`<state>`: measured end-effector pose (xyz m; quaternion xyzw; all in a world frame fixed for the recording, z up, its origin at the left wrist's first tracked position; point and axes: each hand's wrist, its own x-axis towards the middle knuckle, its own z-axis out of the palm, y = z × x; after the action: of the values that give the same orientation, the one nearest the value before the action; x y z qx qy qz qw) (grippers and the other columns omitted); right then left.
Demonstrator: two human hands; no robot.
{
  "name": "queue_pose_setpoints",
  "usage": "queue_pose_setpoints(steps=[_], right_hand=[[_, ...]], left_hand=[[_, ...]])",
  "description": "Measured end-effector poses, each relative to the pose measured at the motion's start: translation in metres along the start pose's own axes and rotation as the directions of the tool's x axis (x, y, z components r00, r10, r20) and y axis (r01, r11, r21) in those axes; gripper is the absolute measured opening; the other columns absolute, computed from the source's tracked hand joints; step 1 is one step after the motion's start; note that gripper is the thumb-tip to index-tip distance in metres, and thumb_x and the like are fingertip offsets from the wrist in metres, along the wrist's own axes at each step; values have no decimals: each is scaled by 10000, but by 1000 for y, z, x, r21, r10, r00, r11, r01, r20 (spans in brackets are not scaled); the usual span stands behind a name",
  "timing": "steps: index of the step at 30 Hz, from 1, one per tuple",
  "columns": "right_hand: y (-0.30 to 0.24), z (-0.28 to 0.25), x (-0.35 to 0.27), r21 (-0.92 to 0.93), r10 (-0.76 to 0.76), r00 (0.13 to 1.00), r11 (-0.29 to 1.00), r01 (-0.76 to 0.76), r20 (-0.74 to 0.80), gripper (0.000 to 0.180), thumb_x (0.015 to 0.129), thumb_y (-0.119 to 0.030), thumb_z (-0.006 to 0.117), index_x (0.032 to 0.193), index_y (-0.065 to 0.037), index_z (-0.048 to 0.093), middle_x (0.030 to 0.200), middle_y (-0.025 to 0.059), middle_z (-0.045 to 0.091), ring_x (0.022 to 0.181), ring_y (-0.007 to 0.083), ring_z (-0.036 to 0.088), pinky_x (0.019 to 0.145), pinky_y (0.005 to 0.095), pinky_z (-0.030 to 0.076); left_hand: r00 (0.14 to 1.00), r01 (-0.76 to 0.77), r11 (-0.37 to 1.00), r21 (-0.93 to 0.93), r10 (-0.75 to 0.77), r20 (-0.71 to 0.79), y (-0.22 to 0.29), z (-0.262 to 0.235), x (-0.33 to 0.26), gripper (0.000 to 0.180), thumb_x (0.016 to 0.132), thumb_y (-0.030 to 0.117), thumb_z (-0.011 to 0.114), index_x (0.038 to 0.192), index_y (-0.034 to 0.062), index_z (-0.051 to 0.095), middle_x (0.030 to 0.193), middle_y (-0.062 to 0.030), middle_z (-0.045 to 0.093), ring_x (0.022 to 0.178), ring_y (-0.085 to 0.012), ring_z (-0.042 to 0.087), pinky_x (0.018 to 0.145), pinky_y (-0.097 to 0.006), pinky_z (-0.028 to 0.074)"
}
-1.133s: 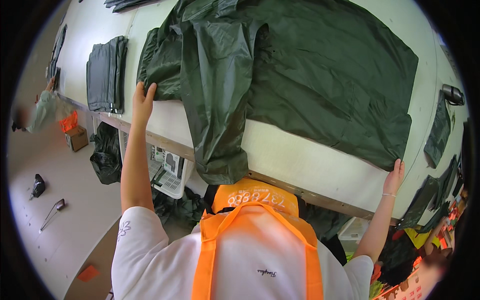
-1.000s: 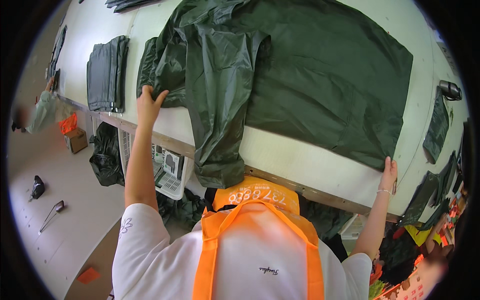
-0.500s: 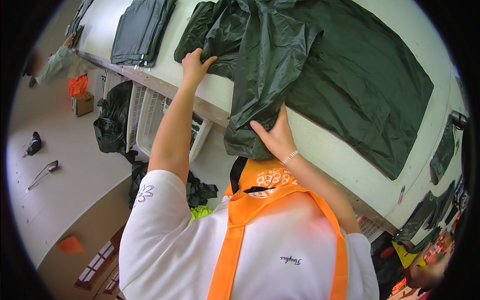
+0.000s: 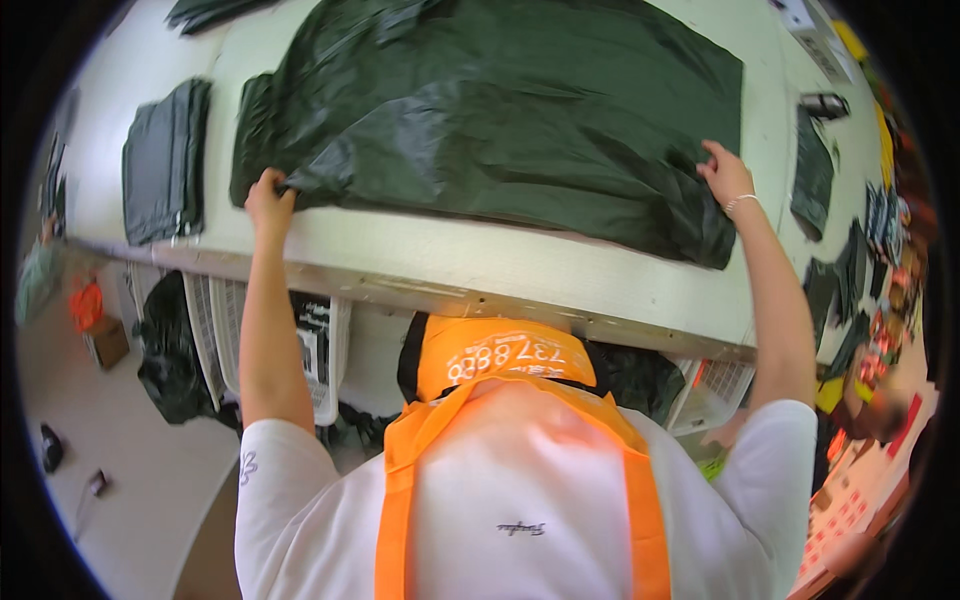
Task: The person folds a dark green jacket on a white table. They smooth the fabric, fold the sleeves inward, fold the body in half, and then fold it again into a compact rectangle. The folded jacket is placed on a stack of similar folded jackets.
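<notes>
The dark green sheet (image 4: 500, 110) lies spread flat across the counter (image 4: 480, 265), its long axis running from nine o'clock to three o'clock in front of me, with its near edge just short of the counter's front lip. My left hand (image 4: 268, 198) sits at the sheet's near corner toward nine o'clock, fingers curled shut and pinching a fold of the fabric there. My right hand (image 4: 728, 172) rests at the opposite end toward three o'clock, fingers bent and pressing down on the crumpled edge; I cannot tell whether they actually pinch it or only hold it flat. Both arms are stretched wide apart, so the whole sheet lies between my hands and away from me toward twelve o'clock, neither hand clearly nearer than the other. Beyond my left hand, farther toward nine o'clock, a folded dark pile (image 4: 165, 160) lies on the counter, apart from the sheet. Past my right hand, more dark pieces (image 4: 812, 175) lie near the counter's far end. Under the counter, white baskets (image 4: 225, 325) and a black bag (image 4: 170, 350) stand on the floor at about eight o'clock.
</notes>
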<state>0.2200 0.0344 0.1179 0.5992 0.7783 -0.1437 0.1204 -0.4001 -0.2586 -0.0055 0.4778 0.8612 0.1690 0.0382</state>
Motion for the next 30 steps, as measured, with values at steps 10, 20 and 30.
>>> queue_pose_setpoints(steps=[10, 20, 30], right_hand=[[28, 78, -102, 621, 459, 785, 774, -123, -417, 451, 876, -399, 599, 957, 45, 616, 858, 156, 631, 758, 229, 547, 726, 332, 447], [95, 81, -40, 732, 639, 571, 675, -94, -516, 355, 909, -276, 541, 1039, 51, 587, 1036, 202, 602, 976, 279, 558, 869, 358, 421], [-15, 61, -22, -68, -157, 971, 987, 147, -178, 526, 859, -232, 574, 1362, -177, 431, 1427, 114, 362, 1345, 325, 267, 1110, 543, 105]], left_hand=[[680, -712, 698, -76, 713, 174, 239, -53, 9, 633, 733, 116, 635, 1336, 150, 447, 1434, -98, 357, 1324, -312, 317, 1078, -477, 246], [723, -590, 770, -243, 637, 267, 264, 53, 49, 657, 813, 456, 608, 1387, 216, 399, 1498, -43, 264, 1385, -297, 204, 1098, -540, 149], [760, -588, 806, -59, 577, 299, 211, 32, 63, 771, 743, 543, 634, 1391, 207, 389, 1475, -91, 296, 1360, -332, 244, 1099, -540, 147]])
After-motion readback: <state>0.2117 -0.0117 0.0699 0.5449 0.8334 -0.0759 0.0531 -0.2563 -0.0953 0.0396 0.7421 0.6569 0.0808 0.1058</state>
